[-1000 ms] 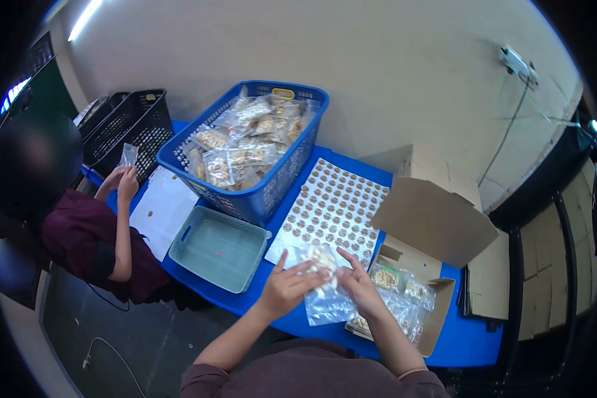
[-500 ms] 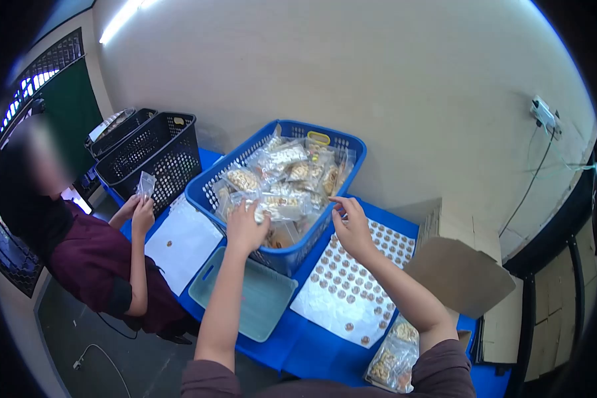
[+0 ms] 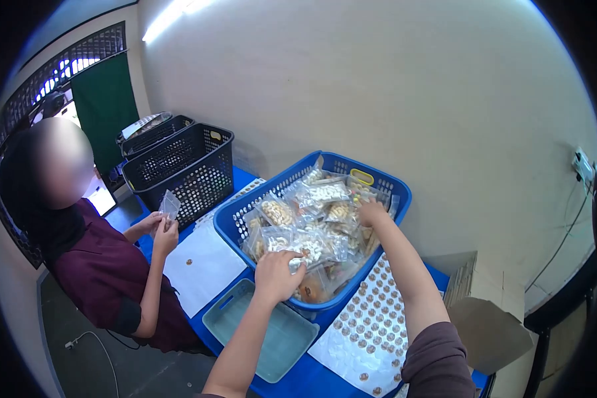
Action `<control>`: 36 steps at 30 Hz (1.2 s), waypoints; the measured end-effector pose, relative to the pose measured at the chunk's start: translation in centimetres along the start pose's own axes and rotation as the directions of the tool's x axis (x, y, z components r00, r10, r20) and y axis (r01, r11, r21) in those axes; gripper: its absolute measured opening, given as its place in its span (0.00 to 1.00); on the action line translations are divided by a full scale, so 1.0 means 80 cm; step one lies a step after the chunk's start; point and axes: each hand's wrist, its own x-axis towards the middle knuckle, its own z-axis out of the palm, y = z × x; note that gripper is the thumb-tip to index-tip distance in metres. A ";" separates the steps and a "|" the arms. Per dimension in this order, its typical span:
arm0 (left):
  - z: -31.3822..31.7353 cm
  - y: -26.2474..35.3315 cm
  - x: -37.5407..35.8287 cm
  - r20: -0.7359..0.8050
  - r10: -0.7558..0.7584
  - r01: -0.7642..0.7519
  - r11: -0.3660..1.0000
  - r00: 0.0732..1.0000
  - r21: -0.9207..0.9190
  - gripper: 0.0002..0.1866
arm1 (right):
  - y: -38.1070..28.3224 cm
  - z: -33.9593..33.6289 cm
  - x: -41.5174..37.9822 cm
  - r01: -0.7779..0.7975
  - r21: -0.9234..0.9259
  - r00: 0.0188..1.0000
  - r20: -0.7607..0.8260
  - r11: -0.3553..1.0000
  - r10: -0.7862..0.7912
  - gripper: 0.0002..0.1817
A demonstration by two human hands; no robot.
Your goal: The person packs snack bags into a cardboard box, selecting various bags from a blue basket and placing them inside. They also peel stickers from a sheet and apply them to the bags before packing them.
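A blue basket (image 3: 227,227) is heaped with clear packets of pale, nut-like pieces (image 3: 276,212). At its near left edge, my left hand (image 3: 276,275) rests with curled fingers against a packet of white pieces (image 3: 312,247); whether it grips the packet is unclear. My right hand (image 3: 373,212) reaches into the basket's right side among the packets, its fingertips hidden. Below my right forearm lies a white sheet (image 3: 338,348) with rows of round stickers. An empty grey-green tray (image 3: 266,335) sits below my left hand.
A co-worker (image 3: 106,259) stands at the left, holding a small clear bag (image 3: 169,204) in both hands. Black baskets (image 3: 196,179) stand behind on the blue table. A white sheet (image 3: 202,265) lies near the co-worker. An open cardboard box (image 3: 491,331) is at the right.
My right hand has moved from beside the basket's right rim to inside it, among the packets. My left hand stays at the near left packets. The view has shifted, so the scene sits lower and further right.
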 end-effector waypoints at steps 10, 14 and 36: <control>-0.003 0.005 0.001 0.001 -0.060 0.060 0.997 0.998 -0.038 0.15 | 0.042 -0.061 -0.090 0.184 0.251 0.392 -0.905 0.950 0.163 0.12; 0.001 0.003 -0.006 -0.157 -0.046 0.029 0.993 0.987 -0.112 0.19 | 0.003 -0.109 -0.214 0.373 0.402 0.218 -0.914 0.836 0.342 0.12; 0.069 0.202 -0.278 0.541 0.332 0.467 0.279 0.773 -0.839 0.12 | -0.159 0.137 -0.651 0.213 0.976 0.785 -0.141 -0.049 0.603 0.33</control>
